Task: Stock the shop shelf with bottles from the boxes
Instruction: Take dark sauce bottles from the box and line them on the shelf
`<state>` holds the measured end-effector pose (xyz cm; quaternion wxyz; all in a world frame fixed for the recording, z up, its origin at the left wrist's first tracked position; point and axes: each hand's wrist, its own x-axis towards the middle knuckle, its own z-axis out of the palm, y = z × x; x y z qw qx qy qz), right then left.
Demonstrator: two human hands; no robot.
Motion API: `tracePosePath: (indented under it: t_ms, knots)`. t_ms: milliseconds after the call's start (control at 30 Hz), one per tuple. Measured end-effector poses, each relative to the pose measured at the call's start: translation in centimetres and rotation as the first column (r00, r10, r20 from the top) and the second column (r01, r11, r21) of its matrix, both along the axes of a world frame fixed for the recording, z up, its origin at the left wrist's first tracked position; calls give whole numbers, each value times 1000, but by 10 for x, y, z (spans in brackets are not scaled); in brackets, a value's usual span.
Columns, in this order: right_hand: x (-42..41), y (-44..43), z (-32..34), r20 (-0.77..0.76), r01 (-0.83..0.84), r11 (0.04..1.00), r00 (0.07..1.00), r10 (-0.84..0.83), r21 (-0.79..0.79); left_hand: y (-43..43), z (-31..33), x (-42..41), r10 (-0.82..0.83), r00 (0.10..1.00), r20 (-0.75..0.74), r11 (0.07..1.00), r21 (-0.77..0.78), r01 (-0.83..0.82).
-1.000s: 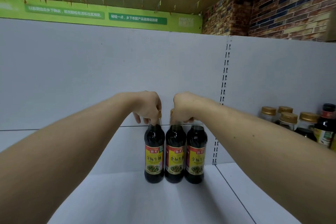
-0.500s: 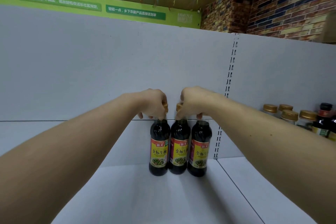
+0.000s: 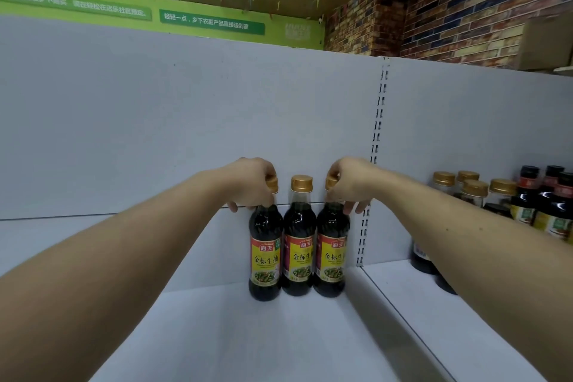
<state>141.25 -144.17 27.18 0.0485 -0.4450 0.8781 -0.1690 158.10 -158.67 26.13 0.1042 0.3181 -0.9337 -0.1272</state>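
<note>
Three dark soy sauce bottles with gold caps and red-yellow labels stand upright side by side on the white shelf (image 3: 279, 335), against its back panel. My left hand (image 3: 252, 184) grips the neck of the left bottle (image 3: 265, 257). My right hand (image 3: 348, 184) grips the neck of the right bottle (image 3: 331, 254). The middle bottle (image 3: 299, 251) stands free between them, its cap uncovered.
A slotted upright (image 3: 376, 149) divides this bay from the right bay, where gold-lidded jars (image 3: 474, 187) and dark bottles with dark caps (image 3: 552, 205) stand. The shelf stretches bare to the left and front. A cardboard box (image 3: 545, 43) sits on top at the far right.
My hands have moved apart. The right hand has let go of the middle bottle and now holds only the right one. All three bottles stand on the shelf.
</note>
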Motion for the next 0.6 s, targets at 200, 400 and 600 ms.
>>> tracePosePath:
  t_ms: [200,400,600]
  knots:
    - [-3,-11,-9,-7,51,997,999,-51,-64,1,-3,0,0,1000,-21,1000,-2,0]
    - [-5,-14,-11,10,68,993,998,-67,-93,1,-7,0,20,999,-50,1000,-6,-21]
    - [-5,-1,-14,108,31,991,994,-17,-128,13,-17,7,44,989,-143,998,-48,-51]
